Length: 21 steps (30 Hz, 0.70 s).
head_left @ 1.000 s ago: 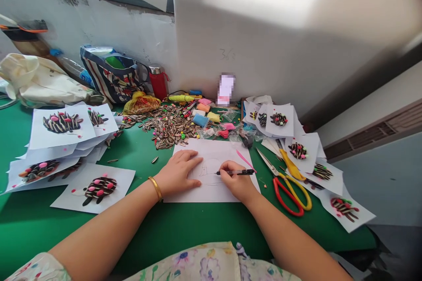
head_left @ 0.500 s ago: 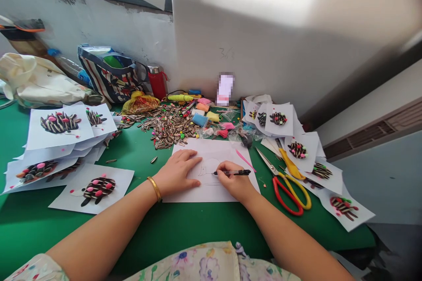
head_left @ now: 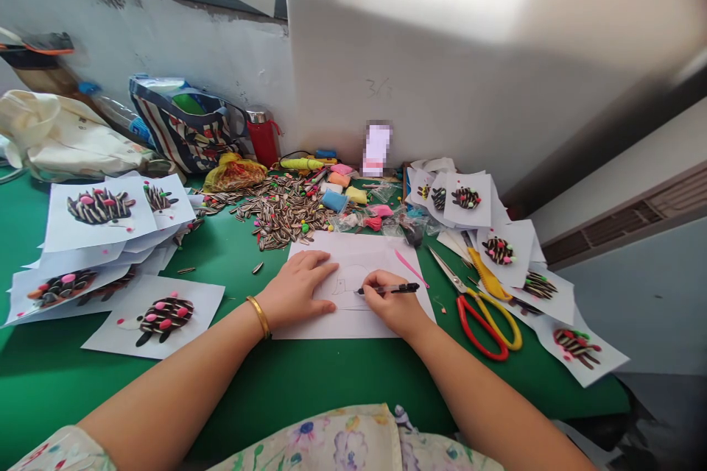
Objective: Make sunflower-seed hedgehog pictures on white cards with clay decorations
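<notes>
A white sheet of paper (head_left: 342, 324) lies on the green table (head_left: 331, 375), with thin dark lines drawn near its middle. My left hand (head_left: 298, 285) rests flat on the sheet's left part, fingers spread, a gold bangle (head_left: 259, 317) at the wrist. In my right hand (head_left: 389, 302) a black pen (head_left: 406, 288) is pinched, its tip touching the paper beside the drawn lines. On the sheet's right side lies a pink plastic tool (head_left: 410, 267).
Scissors (head_left: 475, 309) and a yellow-handled cutter (head_left: 489, 276) lie right of the sheet. Striped seeds (head_left: 287, 210) and clay packets (head_left: 334, 200) spread behind it. Decorated cards stand in piles at left (head_left: 99, 235) and right (head_left: 486, 199). A red bottle (head_left: 264, 140) stands behind.
The pen in my right hand has shifted very slightly. My left hand has stayed in place on the sheet.
</notes>
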Available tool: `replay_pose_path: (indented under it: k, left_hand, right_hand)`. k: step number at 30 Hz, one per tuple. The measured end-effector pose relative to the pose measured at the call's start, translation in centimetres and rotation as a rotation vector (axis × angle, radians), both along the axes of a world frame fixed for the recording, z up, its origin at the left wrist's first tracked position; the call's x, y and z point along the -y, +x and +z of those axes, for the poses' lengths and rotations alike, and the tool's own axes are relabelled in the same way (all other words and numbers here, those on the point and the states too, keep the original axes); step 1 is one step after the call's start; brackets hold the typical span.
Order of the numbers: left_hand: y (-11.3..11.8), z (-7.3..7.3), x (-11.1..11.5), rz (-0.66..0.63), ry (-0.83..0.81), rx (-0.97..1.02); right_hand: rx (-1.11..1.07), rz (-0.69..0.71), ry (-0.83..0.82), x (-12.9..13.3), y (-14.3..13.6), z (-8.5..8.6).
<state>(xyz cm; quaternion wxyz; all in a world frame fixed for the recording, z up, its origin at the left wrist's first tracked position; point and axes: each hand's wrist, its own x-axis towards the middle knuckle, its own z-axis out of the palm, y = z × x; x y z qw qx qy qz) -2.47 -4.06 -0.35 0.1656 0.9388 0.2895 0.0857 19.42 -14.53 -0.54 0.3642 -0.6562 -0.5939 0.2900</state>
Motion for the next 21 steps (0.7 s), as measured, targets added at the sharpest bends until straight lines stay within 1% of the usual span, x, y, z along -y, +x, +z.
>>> replay_pose_path:
  k: [7, 14, 21]
  left_hand:
    - [0.02, 0.06, 0.02, -0.004, 0.001, -0.002]
    - [0.0, 0.13, 0.05, -0.007, 0.009, -0.016]
    - [0.03, 0.26, 0.08, -0.003, 0.004, -0.017]
  right_hand:
    - [0.0, -0.011, -0.015, 0.05, -0.1, 0.2]
    - [-0.006, -0.031, -0.003, -0.01, 0.03, -0.07]
    - [-0.011, -0.021, -0.01, -0.04, 0.09, -0.09]
